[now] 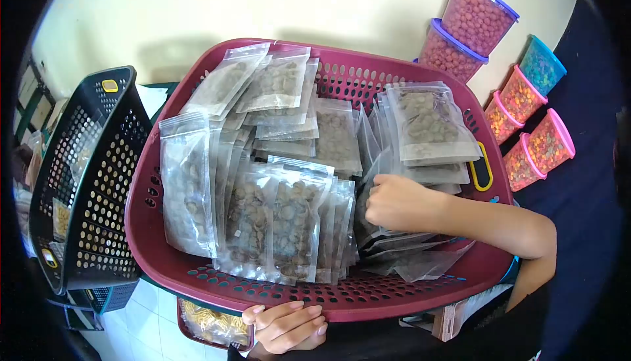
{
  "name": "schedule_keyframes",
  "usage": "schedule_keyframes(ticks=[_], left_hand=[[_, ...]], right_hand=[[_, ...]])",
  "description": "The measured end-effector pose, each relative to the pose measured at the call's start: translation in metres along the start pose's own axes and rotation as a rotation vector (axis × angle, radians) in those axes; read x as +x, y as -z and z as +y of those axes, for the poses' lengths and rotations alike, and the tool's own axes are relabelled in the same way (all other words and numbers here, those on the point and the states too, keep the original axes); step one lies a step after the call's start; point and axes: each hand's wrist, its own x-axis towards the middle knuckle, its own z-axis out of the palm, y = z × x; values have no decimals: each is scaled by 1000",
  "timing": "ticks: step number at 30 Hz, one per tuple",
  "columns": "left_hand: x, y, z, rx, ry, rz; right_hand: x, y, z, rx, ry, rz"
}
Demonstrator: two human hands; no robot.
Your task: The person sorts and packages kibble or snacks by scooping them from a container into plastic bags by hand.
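Observation:
A large maroon basket [328,313] with perforated sides holds many clear zip packets of small brown, rounded pieces. My left hand [286,327] is curled over the basket's front rim. Inside, right of centre, my right hand [401,203] is closed among the packets, with its fingertips turned down and what they grip hidden. Just left of it stands a row of upright packets [279,220]. Above and to its right lies a stack of packets [430,121]. Flatter packets [427,262] lie below my right wrist.
A black perforated basket [105,183] with packets in it stands at the left. Stacked tubs of pink balls [476,19] and tubs of colourful pieces [549,141] are at the right. Below the maroon basket sits a container of yellowish sticks [213,325]. A pale wall is behind.

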Motion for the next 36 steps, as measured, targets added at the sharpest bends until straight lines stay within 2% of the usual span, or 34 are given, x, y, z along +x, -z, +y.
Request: schedule_keyframes(ticks=[1,3,4,6,11,13,18,20,21,26,29,34,36], left_hand=[[0,3,-5,3,5,-4],[0,12,-19,-35,-317,-207],[1,9,-14,-30,-312,-207],[4,0,-1,-23,4,1],[1,-1,1,3,3,16],[1,-1,1,11,-6,-1],[-2,0,3,17,43,0],[-1,-1,2,17,32,18],[-1,-2,1,13,24,32],[-1,-4,1,0,1,41],[-1,-2,2,18,19,38],[-3,1,-5,7,5,12],[-5,7,-16,-87,-239,-144]], right_hand=[[1,-8,-2,7,1,-2],[3,-19,-3,26,11,-14],[4,-22,-4,27,18,-14],[3,-27,-3,66,-7,-22],[3,-40,-4,95,-16,-32],[4,-45,-5,113,-31,-150],[5,-49,-4,66,-38,-147],[6,-42,-1,27,38,44],[5,-38,-1,-54,6,44],[4,-52,9,-77,-18,88],[5,-51,17,39,6,-41],[10,-48,24,168,21,-101],[11,-53,23,181,-8,-90]])
